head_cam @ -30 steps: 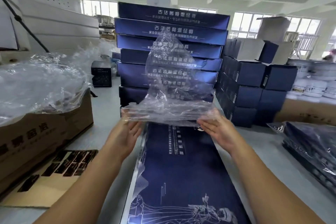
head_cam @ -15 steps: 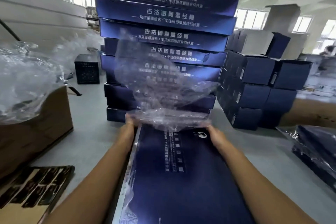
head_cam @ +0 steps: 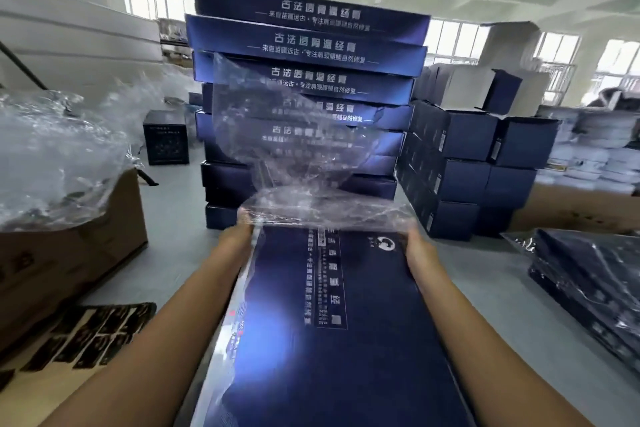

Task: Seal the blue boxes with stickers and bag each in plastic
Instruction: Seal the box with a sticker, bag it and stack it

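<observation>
View from the head camera, bagging step. I see one blue box (head_cam: 346, 340) lying flat and lengthwise in front of me, its far end toward the stack of blue boxes (head_cam: 304, 45). The left hand (head_cam: 239, 230) and the right hand (head_cam: 417, 248) sit at that end's two corners, each holding the mouth of the plastic bag (head_cam: 294, 156). The rest of the bag billows up, loose and empty, in front of the stack. The left fingertips (head_cam: 246, 215) are curled over the film at the corner. The right thumb lies on top of the film, and the other right fingers are hidden below the box. I cannot see a seal sticker on this box from here.

I judge the bag mouth has only just caught the far end, so almost all of the box is uncovered. The next move calls for both hands to draw the mouth evenly toward me along the box, keeping both corners inside so the thin film does not snag or tear.

Finished bagged boxes (head_cam: 588, 284) lie at right, and a sticker sheet (head_cam: 90, 333) at lower left.
</observation>
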